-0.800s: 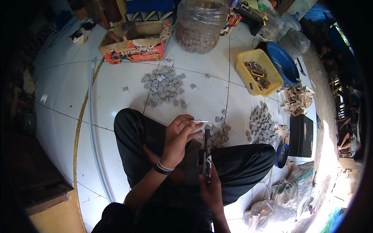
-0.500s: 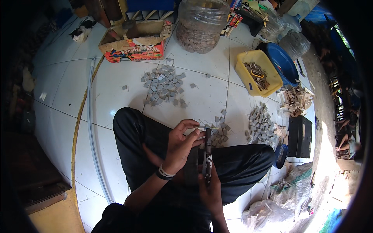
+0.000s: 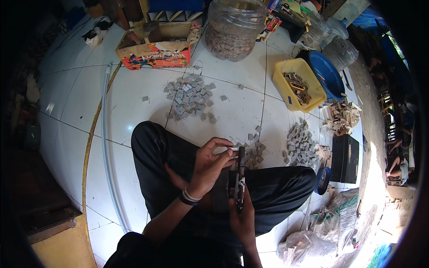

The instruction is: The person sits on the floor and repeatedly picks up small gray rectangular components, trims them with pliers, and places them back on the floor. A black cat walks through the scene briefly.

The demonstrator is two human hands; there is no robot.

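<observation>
Dark, mottled handheld tool (image 3: 241, 172) points away over the black trousers (image 3: 281, 185), the right hand's (image 3: 241, 218) fingers clamped around its near end. By its far tip, the left hand (image 3: 208, 166) pinches a slim pale piece (image 3: 233, 148); whether they touch, I cannot tell. The step in hand looks like bringing piece and tip together; the next move probably calls for careful alignment. Beyond, small grey squares (image 3: 262, 147) lie scattered on the tiled floor (image 3: 134, 103).

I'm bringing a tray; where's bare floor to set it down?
Bare tile lies between the pipe and the left knee, and, bar stray pieces, between the far gray pile and the yellow bin. Crowded: around gray pieces right of the left hand, the right pile, wood scraps and black box.
</observation>
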